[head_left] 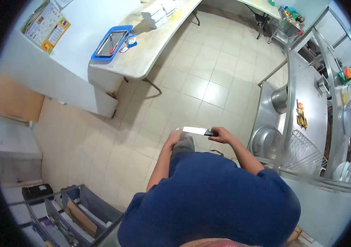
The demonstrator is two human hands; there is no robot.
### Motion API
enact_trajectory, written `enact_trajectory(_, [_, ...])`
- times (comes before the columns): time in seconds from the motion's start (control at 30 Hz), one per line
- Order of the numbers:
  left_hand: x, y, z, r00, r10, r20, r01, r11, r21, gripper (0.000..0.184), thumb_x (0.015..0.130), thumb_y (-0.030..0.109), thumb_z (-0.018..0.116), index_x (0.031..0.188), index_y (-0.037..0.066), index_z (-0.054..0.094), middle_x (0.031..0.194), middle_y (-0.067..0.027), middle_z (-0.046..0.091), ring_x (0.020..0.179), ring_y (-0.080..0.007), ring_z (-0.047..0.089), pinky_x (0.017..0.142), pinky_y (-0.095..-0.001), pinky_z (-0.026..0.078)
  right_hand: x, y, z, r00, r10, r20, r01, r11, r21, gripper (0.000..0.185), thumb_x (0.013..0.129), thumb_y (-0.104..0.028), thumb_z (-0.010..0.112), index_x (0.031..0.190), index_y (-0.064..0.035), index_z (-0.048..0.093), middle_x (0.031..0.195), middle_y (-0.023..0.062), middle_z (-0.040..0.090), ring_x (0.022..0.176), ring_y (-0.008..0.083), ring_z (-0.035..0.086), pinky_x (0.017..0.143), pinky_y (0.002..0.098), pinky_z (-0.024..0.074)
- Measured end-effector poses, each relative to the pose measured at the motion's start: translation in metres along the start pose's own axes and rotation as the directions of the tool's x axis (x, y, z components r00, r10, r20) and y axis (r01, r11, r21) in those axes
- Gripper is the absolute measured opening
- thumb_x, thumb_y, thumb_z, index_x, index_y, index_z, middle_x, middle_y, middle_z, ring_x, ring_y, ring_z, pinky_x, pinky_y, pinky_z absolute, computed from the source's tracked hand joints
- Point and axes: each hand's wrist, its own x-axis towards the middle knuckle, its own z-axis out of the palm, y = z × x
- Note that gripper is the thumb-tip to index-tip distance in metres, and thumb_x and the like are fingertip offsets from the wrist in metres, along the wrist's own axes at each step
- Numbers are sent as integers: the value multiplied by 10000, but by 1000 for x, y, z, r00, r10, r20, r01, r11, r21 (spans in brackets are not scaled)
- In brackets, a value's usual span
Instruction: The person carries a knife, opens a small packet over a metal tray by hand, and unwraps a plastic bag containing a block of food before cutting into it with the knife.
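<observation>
A knife (198,131) is held out in front of a dark blue shirt (210,197), above the pale floor tiles (196,86). Its black handle (212,133) is gripped by the right hand (223,135), with the fingers closed around it. The shiny blade (192,130) is pointed toward the left hand (174,136), and its end is met by that hand. Whether the blade is pinched by the left fingers or only touched cannot be told, because they are too small and blurred.

Ahead of the knife and to its left, a white table (140,68) is seen. On it a blue tray (101,57) is placed, with a metal tray (110,44) set inside, and white boxes (154,16) are stacked farther along. Farther left of the knife, a calendar (45,26) is hung up.

To the right of the knife, a steel table (309,88) is seen. A big bowl (263,142) and a pot (279,100) are kept on its lower shelf (263,109). A wire rack (305,150) and some small packets (301,116) are laid on its top.

Left of the knife and nearer the shirt, a gray bin (101,201) is seen.
</observation>
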Motion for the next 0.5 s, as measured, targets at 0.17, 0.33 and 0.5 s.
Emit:
enact_trajectory(0.17, [55, 107, -45, 990, 136, 48, -137, 990, 21, 442, 1033, 377, 416, 1063, 8, 659, 888, -103, 706, 838, -202, 674, 797, -360, 523, 71, -58, -58, 985, 52, -166, -59, 998, -39, 381, 802, -305, 771, 924, 0, 578, 710, 145, 591, 634, 229, 532, 614, 375, 450])
enact_trajectory(0.33, [106, 196, -71, 947, 250, 202, -274, 957, 98, 388, 1014, 313, 450, 1097, -4, 658, 946, -97, 707, 868, -167, 656, 801, -319, 500, 121, -73, -95, 950, 130, -283, -122, 991, 46, 399, 779, -315, 790, 941, -8, 593, 747, 121, 608, 684, 213, 565, 654, 358, 471])
enact_trajectory(0.5, [164, 240, -66, 884, 337, 324, -412, 889, 198, 366, 1021, 290, 486, 1094, -28, 652, 933, -77, 689, 866, -133, 608, 802, -310, 484, 171, -3, -84, 892, 208, -401, -86, 950, 301, 361, 730, -253, 829, 871, -37, 577, 714, 30, 541, 689, 116, 504, 627, 307, 429])
